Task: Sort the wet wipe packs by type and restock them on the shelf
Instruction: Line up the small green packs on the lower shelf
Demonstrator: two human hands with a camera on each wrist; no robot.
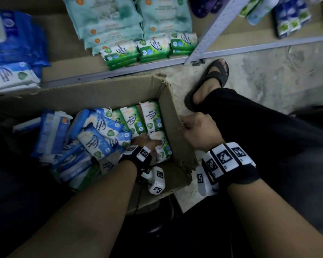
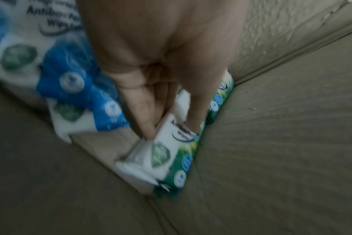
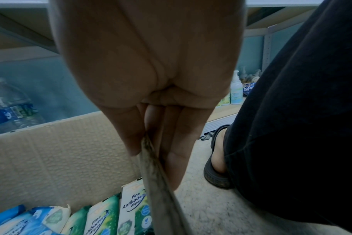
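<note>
An open cardboard box (image 1: 101, 92) on the floor holds blue fragrance-type wipe packs (image 1: 99, 136) on its left and green pine packs (image 1: 138, 120) on its right. My left hand (image 1: 147, 144) reaches down into the box's right near corner. In the left wrist view the left hand (image 2: 171, 130) pinches a green pine pack (image 2: 171, 157) between fingers and thumb, against the box wall. My right hand (image 1: 194, 129) grips the top edge of the box's right wall (image 3: 153, 167), thumb inside and fingers outside. The low shelf (image 1: 67, 67) carries green pine packs (image 1: 153, 49), teal packs (image 1: 104, 21) and blue packs (image 1: 13, 43).
A foot in a black sandal (image 1: 211, 81) and a leg in black trousers (image 1: 268, 127) sit just right of the box. A perforated shelf post (image 1: 213, 28) stands behind the foot. Bottled water (image 3: 8, 105) shows beyond the box. Bare concrete floor (image 1: 278, 71) lies to the right.
</note>
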